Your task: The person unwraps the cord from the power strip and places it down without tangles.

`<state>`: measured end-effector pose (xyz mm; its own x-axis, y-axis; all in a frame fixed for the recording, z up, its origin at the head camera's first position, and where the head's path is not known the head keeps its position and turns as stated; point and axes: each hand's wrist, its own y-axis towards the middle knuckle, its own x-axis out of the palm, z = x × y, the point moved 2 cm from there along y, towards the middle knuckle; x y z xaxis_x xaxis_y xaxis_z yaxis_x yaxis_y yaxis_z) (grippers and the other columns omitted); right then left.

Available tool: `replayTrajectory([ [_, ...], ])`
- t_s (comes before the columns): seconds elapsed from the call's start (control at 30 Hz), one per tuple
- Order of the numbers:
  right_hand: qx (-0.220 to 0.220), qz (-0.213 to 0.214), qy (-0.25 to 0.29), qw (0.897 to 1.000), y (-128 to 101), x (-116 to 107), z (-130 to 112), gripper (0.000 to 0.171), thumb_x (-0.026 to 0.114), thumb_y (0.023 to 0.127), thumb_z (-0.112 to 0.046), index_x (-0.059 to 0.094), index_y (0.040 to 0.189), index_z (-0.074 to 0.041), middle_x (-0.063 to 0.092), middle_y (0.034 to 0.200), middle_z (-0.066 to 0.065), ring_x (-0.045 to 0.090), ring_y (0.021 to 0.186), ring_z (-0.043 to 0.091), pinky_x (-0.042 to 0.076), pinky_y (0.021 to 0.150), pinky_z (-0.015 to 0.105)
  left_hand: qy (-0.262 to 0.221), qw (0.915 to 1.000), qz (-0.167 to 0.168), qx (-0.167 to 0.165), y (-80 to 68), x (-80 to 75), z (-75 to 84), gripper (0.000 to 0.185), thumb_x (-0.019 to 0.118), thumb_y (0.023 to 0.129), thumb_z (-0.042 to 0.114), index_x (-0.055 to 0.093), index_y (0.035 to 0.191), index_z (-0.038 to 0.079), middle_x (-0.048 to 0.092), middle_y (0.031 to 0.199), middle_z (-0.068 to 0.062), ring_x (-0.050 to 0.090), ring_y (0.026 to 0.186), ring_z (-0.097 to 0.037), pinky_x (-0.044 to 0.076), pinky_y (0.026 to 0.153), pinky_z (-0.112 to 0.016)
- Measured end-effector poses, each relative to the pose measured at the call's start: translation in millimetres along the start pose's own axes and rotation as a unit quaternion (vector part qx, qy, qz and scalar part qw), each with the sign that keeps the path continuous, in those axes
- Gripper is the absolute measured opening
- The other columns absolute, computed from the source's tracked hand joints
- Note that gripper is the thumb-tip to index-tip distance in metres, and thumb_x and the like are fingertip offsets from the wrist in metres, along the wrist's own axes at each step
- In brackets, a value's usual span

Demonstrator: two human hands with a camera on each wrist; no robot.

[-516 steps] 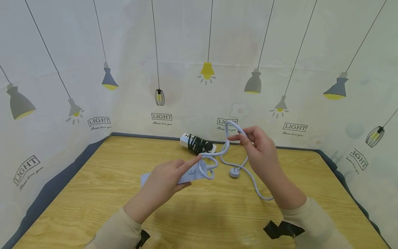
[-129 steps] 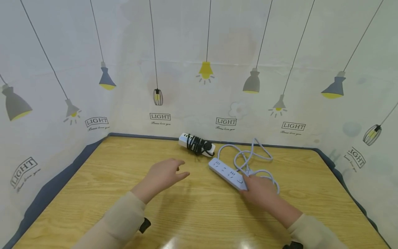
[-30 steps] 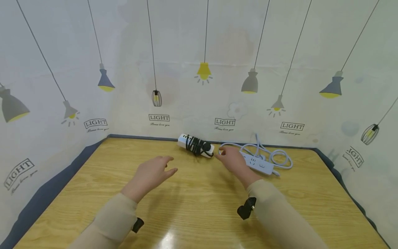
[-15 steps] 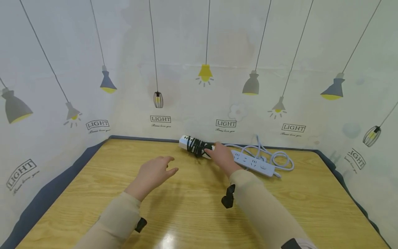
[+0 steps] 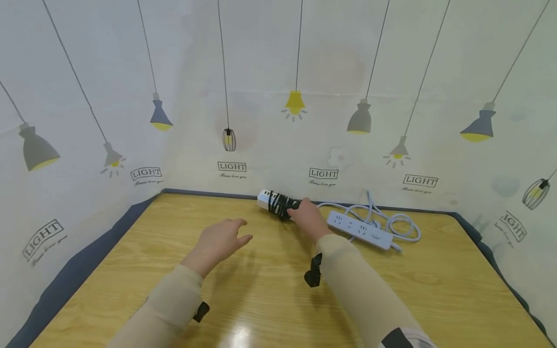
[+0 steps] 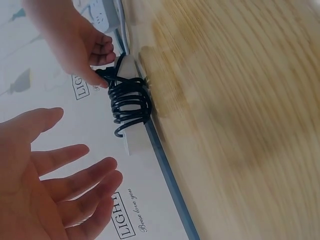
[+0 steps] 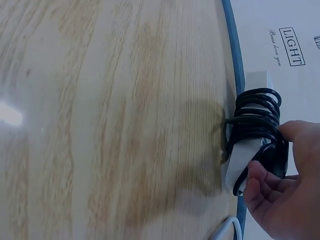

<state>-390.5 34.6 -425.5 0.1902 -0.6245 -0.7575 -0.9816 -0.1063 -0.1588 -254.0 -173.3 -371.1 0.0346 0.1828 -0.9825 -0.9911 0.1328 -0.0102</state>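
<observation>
At the back of the table lies a white power strip [image 5: 263, 199] wound with several turns of black cord [image 5: 278, 204]. My right hand [image 5: 310, 218] is at its right end, where thumb and curled fingers pinch the black plug [image 7: 274, 157], as the right wrist view shows. The plug is largely covered by the hand in the head view. My left hand [image 5: 219, 241] is held over the table to the left, holding nothing, its fingers relaxed and spread in the left wrist view. Right of my right hand lies a second white power strip [image 5: 360, 229] with its loose white cable [image 5: 402, 238].
The wooden table [image 5: 261, 290] ends at a dark blue edge strip [image 5: 209, 194] along the back. Behind it stands a pale backdrop [image 5: 261, 72] printed with hanging lamps. The loose cable loops against the back edge at the right.
Since one second ago my right hand has moved left from beside the second power strip to the plug of the wound one. Earlier it was placing the second strip. My left hand stays nearly still.
</observation>
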Motion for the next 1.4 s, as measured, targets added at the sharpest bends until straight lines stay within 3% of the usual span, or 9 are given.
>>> replayTrajectory([
  [0.2,-0.014,0.033,0.034,0.999,2,6,-8,0.044,0.062,0.095,-0.021,0.047,0.127,0.006,0.058,0.11,0.018,0.056,0.086,0.027,0.047,0.075,0.042,0.002,1.0,0.003,0.003,3.7,0.3,4.1,0.05,0.059,0.096,0.043,0.058,0.133,0.009,0.065,0.12,-0.01,0.065,0.1,-0.026,0.053,0.078,-0.044],
  [0.33,-0.011,0.056,0.07,0.996,0,10,-9,0.051,0.062,0.094,-0.018,0.043,0.135,0.007,0.059,0.104,0.017,0.056,0.079,0.024,0.047,0.074,0.04,0.005,1.0,0.002,0.008,6.8,1.2,8.9,0.051,0.059,0.095,0.044,0.058,0.133,0.01,0.065,0.121,-0.01,0.064,0.103,-0.027,0.053,0.08,-0.045],
  [0.47,0.002,0.06,0.118,0.991,-2,13,-8,0.056,0.058,0.096,-0.017,0.035,0.143,0.003,0.063,0.084,0.018,0.052,0.056,0.022,0.047,0.064,0.037,0.005,0.9999,0.0,0.011,9.6,3.3,14.0,0.05,0.059,0.095,0.044,0.059,0.131,0.01,0.065,0.121,-0.01,0.064,0.102,-0.027,0.053,0.079,-0.045],
  [0.73,-0.004,0.071,0.152,0.986,-10,12,-8,0.049,0.058,0.096,-0.018,0.039,0.139,-0.005,0.056,0.068,0.007,0.045,0.045,0.016,0.041,0.051,0.032,-0.001,0.9999,0.003,0.012,12.2,6.2,18.4,0.047,0.059,0.096,0.043,0.06,0.13,0.011,0.065,0.121,-0.01,0.065,0.1,-0.027,0.053,0.078,-0.044],
  [0.97,-0.021,0.08,0.158,0.984,-20,6,-10,0.044,0.06,0.094,-0.016,0.044,0.134,-0.005,0.066,0.087,0.015,0.066,0.057,0.029,0.052,0.057,0.033,0.0,0.9998,0.008,0.016,12.7,6.4,19.7,0.048,0.058,0.096,0.043,0.06,0.13,0.009,0.065,0.121,-0.011,0.065,0.101,-0.028,0.053,0.079,-0.045],
  [1.23,-0.021,0.095,0.206,0.974,-30,-2,-4,0.042,0.06,0.093,-0.016,0.047,0.131,-0.005,0.065,0.085,0.012,0.067,0.063,0.037,0.056,0.057,0.042,-0.004,0.9999,0.004,0.015,13.8,3.9,21.9,0.048,0.059,0.096,0.041,0.059,0.131,0.009,0.065,0.122,-0.011,0.064,0.102,-0.029,0.053,0.079,-0.045],
  [1.4,-0.021,0.09,0.213,0.973,-39,-12,-6,0.039,0.062,0.091,-0.015,0.05,0.128,-0.005,0.065,0.09,0.014,0.066,0.058,0.031,0.056,0.062,0.048,-0.007,0.9996,0.023,0.015,11.6,0.2,23.0,0.048,0.06,0.096,0.038,0.057,0.133,0.008,0.064,0.123,-0.014,0.064,0.102,-0.031,0.053,0.08,-0.046],
])
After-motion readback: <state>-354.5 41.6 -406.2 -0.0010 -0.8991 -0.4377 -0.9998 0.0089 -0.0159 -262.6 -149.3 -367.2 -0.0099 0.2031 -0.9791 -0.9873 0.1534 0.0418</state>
